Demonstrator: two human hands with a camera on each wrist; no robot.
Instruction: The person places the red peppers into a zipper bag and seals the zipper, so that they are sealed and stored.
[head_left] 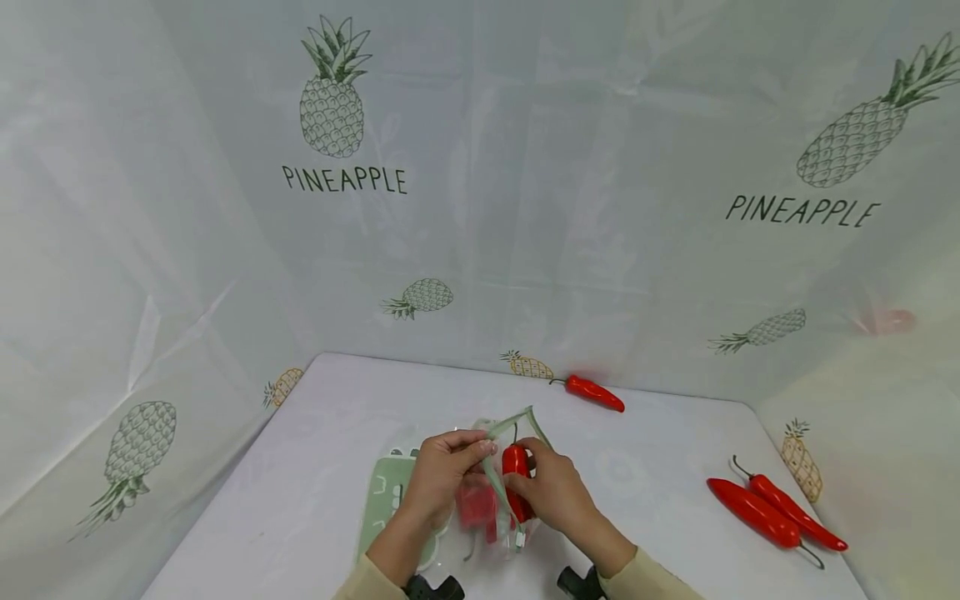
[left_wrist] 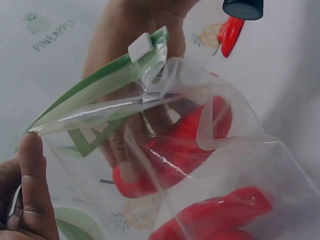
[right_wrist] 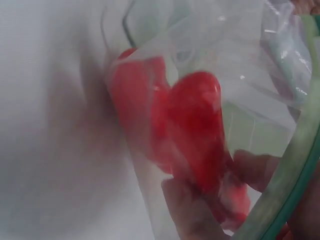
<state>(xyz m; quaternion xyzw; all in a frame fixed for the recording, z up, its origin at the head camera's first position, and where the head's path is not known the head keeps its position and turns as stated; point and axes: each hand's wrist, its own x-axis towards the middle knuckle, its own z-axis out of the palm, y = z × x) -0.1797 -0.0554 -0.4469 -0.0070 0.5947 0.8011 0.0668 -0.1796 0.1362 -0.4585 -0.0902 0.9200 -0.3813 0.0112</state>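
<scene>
A clear zip bag [left_wrist: 280, 175] with a green-edged mouth [head_left: 492, 479] and white slider [left_wrist: 141, 47] is held up with its mouth spread. My left hand [head_left: 441, 473] pinches the left edge of that mouth. Between the thumb and fingers of my right hand [head_left: 557, 485] is a red chili pepper [head_left: 516, 468], gripped inside the mouth with its stem up in the head view. More red peppers [left_wrist: 215, 212] lie lower in the bag, blurred by the plastic. The right wrist view shows the gripped pepper [right_wrist: 195, 125] beside them.
Left of the bag and partly under it lies a light green board [head_left: 378, 500] with white markings. One red chili pepper [head_left: 595, 392] rests at the table's back edge. At the right lie two more, a thick pepper [head_left: 753, 510] and a slimmer pepper [head_left: 798, 512]. A pineapple-print sheet [head_left: 525, 208] surrounds the white table.
</scene>
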